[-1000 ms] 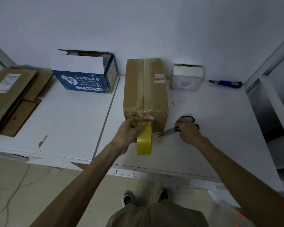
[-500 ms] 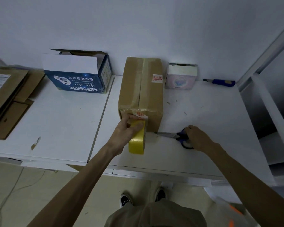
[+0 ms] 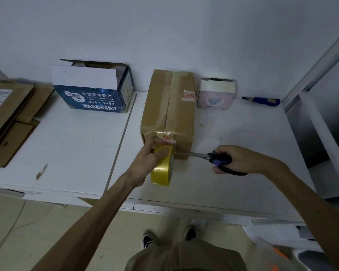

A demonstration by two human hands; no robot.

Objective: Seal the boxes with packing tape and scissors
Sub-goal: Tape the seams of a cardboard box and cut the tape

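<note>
The brown cardboard box (image 3: 167, 112) lies lengthwise at the middle of the white table (image 3: 76, 149), its far end at 12 o'clock against the wall, and tape runs down its top seam. At its near, 6 o'clock end the left hand (image 3: 145, 163) grips a yellow tape roll (image 3: 162, 170), fingers curled over the rim and thumb up against the box's front face beside a red-printed label. The roll is held on edge just in front of that face. From 3 o'clock the right hand (image 3: 241, 159) holds the scissors (image 3: 204, 156), fingers wrapped through the dark handles. The blades point toward 9 o'clock, their tips at the roll's upper edge; whether they touch the tape cannot be told. At the box's 10 o'clock stands an open blue-and-white carton (image 3: 94, 90), at 2 o'clock a small pink box (image 3: 215, 94), and further toward 3 o'clock a blue utility knife (image 3: 262, 100). Flattened cardboard (image 3: 8, 118) lies at the table's far 9 o'clock side.
</note>
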